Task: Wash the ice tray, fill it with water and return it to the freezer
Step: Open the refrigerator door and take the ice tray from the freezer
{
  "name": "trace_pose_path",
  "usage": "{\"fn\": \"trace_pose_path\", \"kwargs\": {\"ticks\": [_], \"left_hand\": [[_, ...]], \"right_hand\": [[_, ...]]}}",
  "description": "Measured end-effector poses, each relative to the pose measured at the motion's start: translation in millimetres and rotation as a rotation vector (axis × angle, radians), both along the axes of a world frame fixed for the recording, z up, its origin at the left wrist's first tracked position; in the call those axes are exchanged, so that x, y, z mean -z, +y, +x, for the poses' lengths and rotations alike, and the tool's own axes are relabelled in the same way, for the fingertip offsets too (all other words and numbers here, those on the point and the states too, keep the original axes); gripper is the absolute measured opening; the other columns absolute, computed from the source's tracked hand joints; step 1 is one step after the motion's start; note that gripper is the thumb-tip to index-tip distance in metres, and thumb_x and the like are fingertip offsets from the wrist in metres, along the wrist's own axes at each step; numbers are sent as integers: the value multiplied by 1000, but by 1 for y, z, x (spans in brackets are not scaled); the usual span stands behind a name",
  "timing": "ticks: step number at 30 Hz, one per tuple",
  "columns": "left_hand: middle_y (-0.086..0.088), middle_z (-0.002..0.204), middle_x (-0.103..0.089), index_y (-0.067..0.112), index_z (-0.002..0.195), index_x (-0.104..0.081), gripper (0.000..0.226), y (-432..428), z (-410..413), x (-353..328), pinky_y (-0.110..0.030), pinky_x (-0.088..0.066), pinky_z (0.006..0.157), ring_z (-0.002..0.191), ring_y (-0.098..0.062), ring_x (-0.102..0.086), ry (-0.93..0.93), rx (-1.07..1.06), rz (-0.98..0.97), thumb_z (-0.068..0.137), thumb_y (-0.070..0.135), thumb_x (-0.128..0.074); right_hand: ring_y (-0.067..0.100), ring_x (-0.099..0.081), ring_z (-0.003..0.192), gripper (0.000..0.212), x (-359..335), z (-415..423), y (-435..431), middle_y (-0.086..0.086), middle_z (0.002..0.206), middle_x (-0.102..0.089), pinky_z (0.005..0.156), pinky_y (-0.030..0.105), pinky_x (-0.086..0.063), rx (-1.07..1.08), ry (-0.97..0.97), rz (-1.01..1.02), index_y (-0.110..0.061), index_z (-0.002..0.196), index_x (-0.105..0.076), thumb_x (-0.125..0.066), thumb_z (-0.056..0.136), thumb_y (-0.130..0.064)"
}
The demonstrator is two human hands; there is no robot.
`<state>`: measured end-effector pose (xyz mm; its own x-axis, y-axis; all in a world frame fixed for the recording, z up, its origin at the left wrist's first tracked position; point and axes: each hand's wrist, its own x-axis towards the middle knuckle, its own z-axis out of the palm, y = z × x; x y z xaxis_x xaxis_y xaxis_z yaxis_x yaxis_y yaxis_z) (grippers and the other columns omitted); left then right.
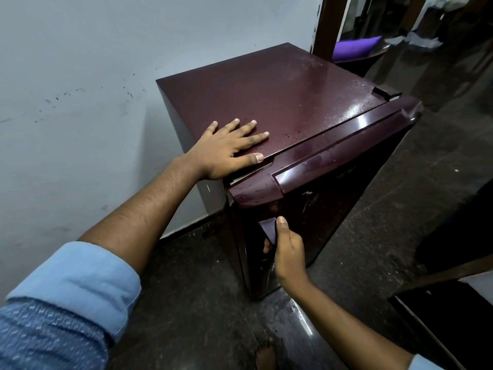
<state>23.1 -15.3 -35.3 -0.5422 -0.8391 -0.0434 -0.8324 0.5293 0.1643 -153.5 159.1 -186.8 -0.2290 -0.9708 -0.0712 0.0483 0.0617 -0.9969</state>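
Seemingly the freezer-access step is in hand: the handle (269,231) of the fridge door (333,198) is gripped by the right hand (288,252), while the left hand (226,148) is pressed flat, fingers straight, at the wet top's (280,97) front left corner. No ice tray is seen; it is presumably inside. A steady pull would be called for next. A dark floor (373,249) and a scuffed pale wall (80,76) are shown.

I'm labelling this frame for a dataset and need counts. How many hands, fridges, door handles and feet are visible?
hands: 2, the left hand flat on the fridge, the right hand gripping the door handle
fridge: 1
door handle: 1
bare foot: 1
total: 5
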Motion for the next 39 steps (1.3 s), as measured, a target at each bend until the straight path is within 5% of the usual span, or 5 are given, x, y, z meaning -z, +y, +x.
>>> {"fn": "trace_pose_path", "kwargs": {"ticks": [24,39], "left_hand": [[14,177,-2,64,159,-13,67,0,0,1,-59,6,129,164,-17,1,18,-10,-7,96,86,-22],[15,177,2,66,158,-9,72,3,-1,-1,-56,6,130,164,-15,3,-13,-57,24,91,90,-17]], "right_hand": [[24,-56,56,68,6,-1,-1,9,58,-59,60,41,-44,1,21,-23,-13,59,-61,-40,99,-64],[31,-58,58,76,-1,-56,51,26,62,-61,60,36,-47,-45,5,-66,11,66,-61,-43,99,-55]]}}
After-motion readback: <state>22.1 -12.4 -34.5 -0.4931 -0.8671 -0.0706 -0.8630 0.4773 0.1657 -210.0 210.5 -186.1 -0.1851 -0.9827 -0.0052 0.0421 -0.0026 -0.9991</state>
